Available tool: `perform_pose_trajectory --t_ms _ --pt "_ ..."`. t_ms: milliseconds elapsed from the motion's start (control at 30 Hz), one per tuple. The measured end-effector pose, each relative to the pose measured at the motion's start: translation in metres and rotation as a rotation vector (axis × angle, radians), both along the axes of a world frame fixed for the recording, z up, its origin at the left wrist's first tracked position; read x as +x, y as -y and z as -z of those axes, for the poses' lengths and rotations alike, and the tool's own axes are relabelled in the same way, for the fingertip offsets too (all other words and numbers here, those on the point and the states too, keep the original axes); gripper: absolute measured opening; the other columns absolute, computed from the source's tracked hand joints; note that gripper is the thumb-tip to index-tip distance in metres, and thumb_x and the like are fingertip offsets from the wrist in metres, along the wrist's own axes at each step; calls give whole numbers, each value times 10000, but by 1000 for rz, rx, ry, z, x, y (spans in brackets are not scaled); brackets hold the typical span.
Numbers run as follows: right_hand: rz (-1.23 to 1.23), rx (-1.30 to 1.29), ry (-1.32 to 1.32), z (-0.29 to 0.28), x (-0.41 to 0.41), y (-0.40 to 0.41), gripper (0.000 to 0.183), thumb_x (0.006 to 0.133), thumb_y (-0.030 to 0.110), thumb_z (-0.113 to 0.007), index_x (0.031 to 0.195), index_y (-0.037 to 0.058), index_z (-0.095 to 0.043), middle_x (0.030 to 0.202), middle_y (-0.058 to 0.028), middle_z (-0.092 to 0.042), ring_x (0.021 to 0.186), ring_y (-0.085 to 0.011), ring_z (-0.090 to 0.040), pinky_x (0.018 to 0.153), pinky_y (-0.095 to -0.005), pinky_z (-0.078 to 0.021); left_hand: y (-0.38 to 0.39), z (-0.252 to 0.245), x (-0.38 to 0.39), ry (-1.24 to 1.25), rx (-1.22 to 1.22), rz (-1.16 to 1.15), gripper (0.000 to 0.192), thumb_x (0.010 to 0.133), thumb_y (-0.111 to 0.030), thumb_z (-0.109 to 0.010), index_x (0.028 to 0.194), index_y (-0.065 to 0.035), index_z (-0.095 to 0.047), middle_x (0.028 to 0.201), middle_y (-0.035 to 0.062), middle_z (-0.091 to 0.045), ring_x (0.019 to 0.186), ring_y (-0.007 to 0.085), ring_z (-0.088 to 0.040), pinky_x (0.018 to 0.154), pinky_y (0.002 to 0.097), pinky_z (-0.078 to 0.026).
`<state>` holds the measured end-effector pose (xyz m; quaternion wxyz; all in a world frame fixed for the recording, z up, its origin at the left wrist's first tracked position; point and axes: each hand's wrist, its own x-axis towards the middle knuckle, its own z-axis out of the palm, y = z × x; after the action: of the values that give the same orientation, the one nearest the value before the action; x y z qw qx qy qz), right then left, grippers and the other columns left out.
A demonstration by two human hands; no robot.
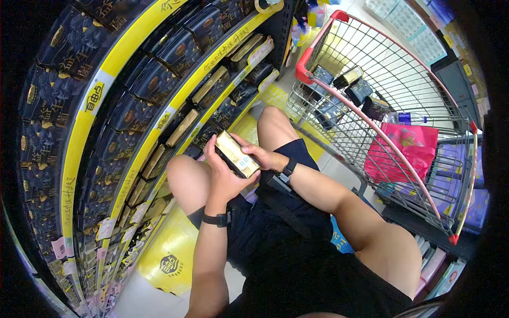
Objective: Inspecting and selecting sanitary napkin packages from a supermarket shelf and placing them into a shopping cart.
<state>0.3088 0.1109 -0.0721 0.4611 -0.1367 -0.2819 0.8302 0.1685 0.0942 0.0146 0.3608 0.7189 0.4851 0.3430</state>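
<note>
Both my hands hold one black and gold package (237, 154) in front of my knees, its gold side with a printed label facing up. My left hand (224, 175) supports it from the left and below. My right hand (262, 156) grips its right side, with the thumb near the upper edge. Shelves beside me hold rows of similar dark packages (210, 86), some with gold sides showing. Several more such packages (360, 91) lie in the metal shopping cart (397, 67) at the right.
The cart also holds a pink bag (401, 153) and a clear bottle with a blue label (409, 118). Yellow shelf edge strips (115, 55) curve along the left. A yellow mat (171, 246) covers part of the tiled floor. Purple packs (453, 167) stand beyond the cart.
</note>
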Motion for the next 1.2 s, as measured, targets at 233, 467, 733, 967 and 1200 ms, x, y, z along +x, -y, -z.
perform_pose_trajectory --t_ms 233,467,733,967,1200 --pt "44 -29 -99 6 -21 -5 465 1003 411 -367 1352 104 -386 1286 -133 -528 1157 -206 -538 988 -334 -430 6 0 -14 -24 181 -53 1195 453 -280 -922 1354 -23 -180 1305 177 -292 1220 319 -370 1059 426 -316" --pt "-136 -236 259 6 -18 4 555 975 500 -400 1340 84 -435 1303 -79 -520 1151 -156 -511 968 -300 -420 10 8 -28 61 189 -186 923 464 -283 -917 1134 -48 -328 1146 143 -364 1122 296 -400 997 401 -332" --pt "-114 -555 29 7 -7 7 488 945 495 -478 1216 99 -564 1141 -53 -651 968 -168 -633 837 -318 -507 10 2 -27 74 131 -35 598 635 -216 -830 1001 -67 -382 1278 230 -351 1149 375 -415 979 438 -361" --pt "51 -452 -57 8 -8 1 409 971 411 -452 1192 95 -588 1108 -63 -668 975 -188 -643 884 -367 -497 6 25 -19 197 22 -203 479 736 -164 -751 1045 -47 -404 1360 261 -346 1202 358 -426 957 438 -413" --pt "-35 -331 -178 -1 -2 -1 643 971 568 -263 1379 95 -415 1351 -87 -514 1227 -226 -503 1054 -408 -369 1 30 -23 173 16 -239 420 854 -84 -575 1237 1 -427 1290 230 -435 1157 327 -480 936 404 -428"
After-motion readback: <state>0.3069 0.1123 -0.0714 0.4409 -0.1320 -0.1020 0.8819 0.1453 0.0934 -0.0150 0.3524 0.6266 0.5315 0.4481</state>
